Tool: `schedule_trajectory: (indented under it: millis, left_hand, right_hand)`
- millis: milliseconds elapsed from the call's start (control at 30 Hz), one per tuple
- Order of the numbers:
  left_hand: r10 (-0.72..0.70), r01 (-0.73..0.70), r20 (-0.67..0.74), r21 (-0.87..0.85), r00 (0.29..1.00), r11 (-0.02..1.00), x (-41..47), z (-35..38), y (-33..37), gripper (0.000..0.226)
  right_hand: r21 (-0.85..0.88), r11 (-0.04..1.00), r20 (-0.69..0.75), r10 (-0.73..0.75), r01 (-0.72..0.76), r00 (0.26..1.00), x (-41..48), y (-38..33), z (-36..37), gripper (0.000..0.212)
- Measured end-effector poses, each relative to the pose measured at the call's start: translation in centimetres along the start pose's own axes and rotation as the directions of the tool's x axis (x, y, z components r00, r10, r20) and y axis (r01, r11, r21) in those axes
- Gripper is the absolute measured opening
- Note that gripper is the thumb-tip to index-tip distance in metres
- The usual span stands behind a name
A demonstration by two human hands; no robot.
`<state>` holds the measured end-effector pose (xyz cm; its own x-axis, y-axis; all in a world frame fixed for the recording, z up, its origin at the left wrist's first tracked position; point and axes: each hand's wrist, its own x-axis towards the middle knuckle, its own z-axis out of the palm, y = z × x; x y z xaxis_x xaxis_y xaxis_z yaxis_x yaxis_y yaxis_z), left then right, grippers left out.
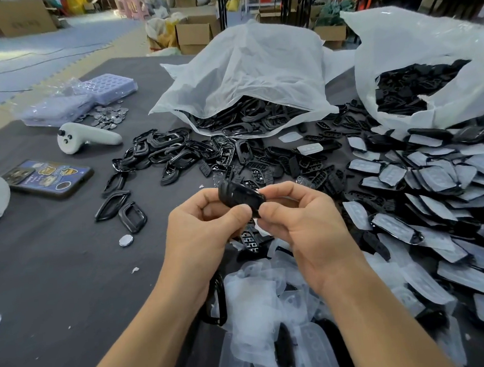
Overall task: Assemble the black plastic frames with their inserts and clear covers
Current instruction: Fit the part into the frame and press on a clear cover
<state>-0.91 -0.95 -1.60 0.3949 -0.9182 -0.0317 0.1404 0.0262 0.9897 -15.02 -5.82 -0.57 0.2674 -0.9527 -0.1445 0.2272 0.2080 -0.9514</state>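
Both hands hold one black plastic frame (237, 196) above the dark table. My left hand (202, 229) pinches its left end between thumb and fingers. My right hand (300, 219) pinches the right end. Loose black frames (158, 152) lie in a heap behind the hands. Black inserts (314, 166) are scattered to the right of them. Clear covers (260, 296) are piled in front of my wrists. Assembled pieces with clear covers (436, 192) spread over the right side.
Two white plastic bags (256, 76) (434, 84) of black parts stand at the back. A white controller (85, 137), a phone (48, 178), coin cells (110, 115) and blue trays (105, 87) lie at the left. A single coin cell (125, 240) is near my left hand.
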Motion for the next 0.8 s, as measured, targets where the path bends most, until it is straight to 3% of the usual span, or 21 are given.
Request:
schedule_trajectory:
  millis: [233,433,567,667,800]
  left_hand:
    - [-0.058,0.057,0.031,0.036,0.998,0.998,0.7,-0.7,0.2,0.015]
    - [-0.026,0.025,0.017,0.065,1.0,0.998,1.3,-1.0,-0.1,0.024]
    - [0.031,-0.033,0.041,0.057,0.999,0.998,1.1,-1.2,-0.4,0.01]
    - [0.032,-0.042,0.117,0.079,0.993,0.996,0.9,-1.3,-0.4,0.016]
    - [0.011,-0.017,0.078,0.078,0.997,0.997,1.2,-1.0,-0.2,0.017]
  right_hand:
    - [-0.277,0.953,-0.052,-0.144,0.124,0.988,0.2,0.3,0.1,0.028]
    - [-0.52,0.826,-0.036,-0.275,0.217,0.961,-0.3,0.7,0.4,0.02]
    - [-0.484,0.856,-0.006,-0.211,0.182,0.977,0.1,0.8,0.2,0.018]
    - [-0.454,0.878,0.016,-0.163,0.153,0.986,0.3,0.7,0.0,0.02]
    - [-0.459,0.875,0.053,-0.146,0.154,0.988,0.4,0.9,0.2,0.02]
